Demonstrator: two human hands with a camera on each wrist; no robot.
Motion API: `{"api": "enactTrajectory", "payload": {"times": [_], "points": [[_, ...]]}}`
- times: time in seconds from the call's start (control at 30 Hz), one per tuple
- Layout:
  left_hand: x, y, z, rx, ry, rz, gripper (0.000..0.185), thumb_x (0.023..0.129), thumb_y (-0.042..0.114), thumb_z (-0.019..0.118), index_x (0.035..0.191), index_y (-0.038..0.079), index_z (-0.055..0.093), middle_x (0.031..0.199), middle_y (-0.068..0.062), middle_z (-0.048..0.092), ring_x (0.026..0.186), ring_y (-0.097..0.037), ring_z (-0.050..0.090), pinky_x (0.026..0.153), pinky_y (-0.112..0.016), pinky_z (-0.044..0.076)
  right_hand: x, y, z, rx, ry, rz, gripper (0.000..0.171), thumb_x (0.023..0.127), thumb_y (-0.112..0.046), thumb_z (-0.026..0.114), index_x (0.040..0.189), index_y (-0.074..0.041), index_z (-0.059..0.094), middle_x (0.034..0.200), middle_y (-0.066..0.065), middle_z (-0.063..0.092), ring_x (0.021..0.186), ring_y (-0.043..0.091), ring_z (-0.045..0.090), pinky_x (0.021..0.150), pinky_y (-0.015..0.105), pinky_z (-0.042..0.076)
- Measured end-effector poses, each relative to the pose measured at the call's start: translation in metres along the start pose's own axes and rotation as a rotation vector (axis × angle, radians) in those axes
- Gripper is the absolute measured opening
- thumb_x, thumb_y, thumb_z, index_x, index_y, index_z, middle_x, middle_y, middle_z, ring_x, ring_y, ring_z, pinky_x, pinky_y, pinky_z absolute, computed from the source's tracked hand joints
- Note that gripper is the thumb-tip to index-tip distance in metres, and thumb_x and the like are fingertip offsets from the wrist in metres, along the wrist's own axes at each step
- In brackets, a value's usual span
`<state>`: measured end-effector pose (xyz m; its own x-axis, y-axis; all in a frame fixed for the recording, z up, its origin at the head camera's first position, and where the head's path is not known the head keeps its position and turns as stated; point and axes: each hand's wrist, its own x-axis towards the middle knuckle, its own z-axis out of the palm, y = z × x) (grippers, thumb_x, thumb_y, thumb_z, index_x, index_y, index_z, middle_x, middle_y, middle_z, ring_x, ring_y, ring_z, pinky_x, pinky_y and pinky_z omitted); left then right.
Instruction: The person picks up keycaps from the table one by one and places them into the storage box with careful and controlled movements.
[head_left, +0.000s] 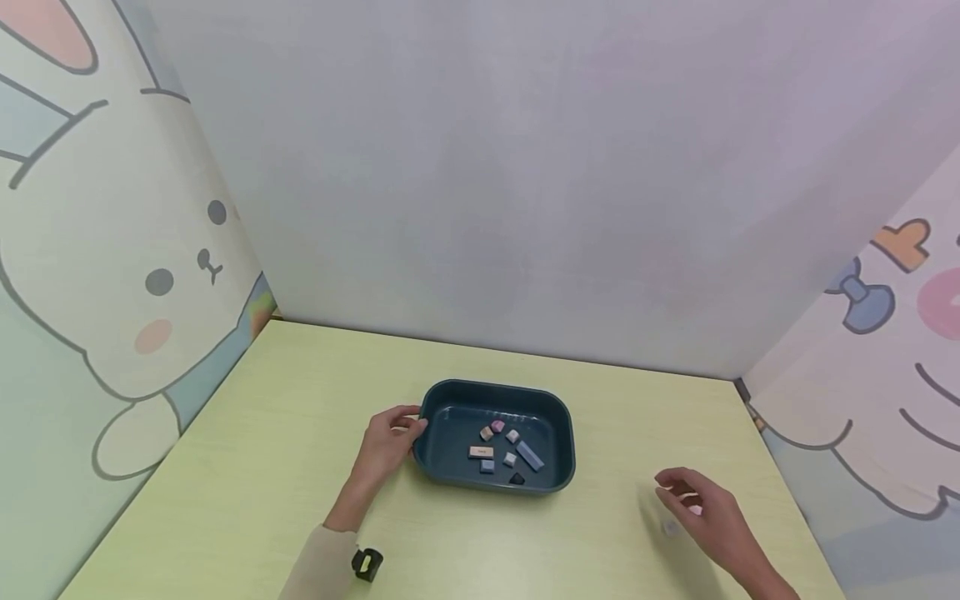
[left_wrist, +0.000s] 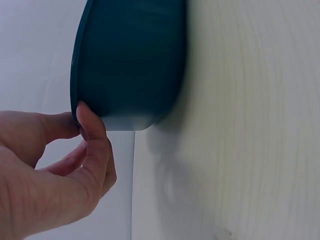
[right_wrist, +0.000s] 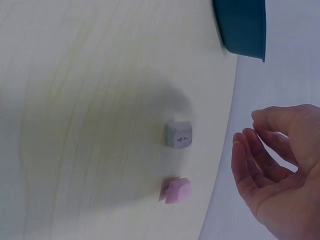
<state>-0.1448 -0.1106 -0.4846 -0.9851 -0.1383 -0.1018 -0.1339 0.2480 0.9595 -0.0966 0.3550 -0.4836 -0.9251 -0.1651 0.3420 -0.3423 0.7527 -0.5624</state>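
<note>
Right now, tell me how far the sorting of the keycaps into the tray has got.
Done: several keycaps already lie in the tray. In hand: the left hand grips the tray's rim, while the right hand hovers open, holding nothing, over the table. Left: a grey keycap and a pink keycap lie on the table outside the tray, beneath that hand.

Right hand (right_wrist: 280, 170) (fingers relaxed) hovers near grey keycap (right_wrist: 179, 134) and pink keycap (right_wrist: 176, 190).
</note>
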Motion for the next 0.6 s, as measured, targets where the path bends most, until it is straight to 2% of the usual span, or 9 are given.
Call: {"api": "enactTrajectory", "payload": {"times": [0.33, 0.6], "points": [[-0.002, 0.0, -0.002, 0.001, 0.005, -0.001, 0.03, 0.098, 0.008, 0.069, 0.126, -0.005, 0.067, 0.096, -0.014, 0.068, 0.081, -0.033, 0.069, 0.061, -0.029, 0.054, -0.011, 0.009, -0.001, -0.033, -0.037, 0.082, 0.023, 0.083, 0.006, 0.08, 0.1, -0.007, 0.072, 0.092, -0.002, 0.072, 0.077, -0.003, 0.062, 0.063, 0.022, 0.054], [0.0, -0.002, 0.002, -0.006, 0.004, -0.008, 0.03, 0.098, 0.009, 0.069, 0.126, -0.003, 0.068, 0.097, -0.014, 0.068, 0.083, -0.033, 0.069, 0.06, -0.026, 0.053, -0.025, 0.019, -0.002, -0.005, -0.057, 0.083, 0.023, 0.083, 0.006, 0.08, 0.099, -0.009, 0.071, 0.083, -0.012, 0.066, 0.071, -0.001, 0.059, 0.063, 0.018, 0.051]]}}
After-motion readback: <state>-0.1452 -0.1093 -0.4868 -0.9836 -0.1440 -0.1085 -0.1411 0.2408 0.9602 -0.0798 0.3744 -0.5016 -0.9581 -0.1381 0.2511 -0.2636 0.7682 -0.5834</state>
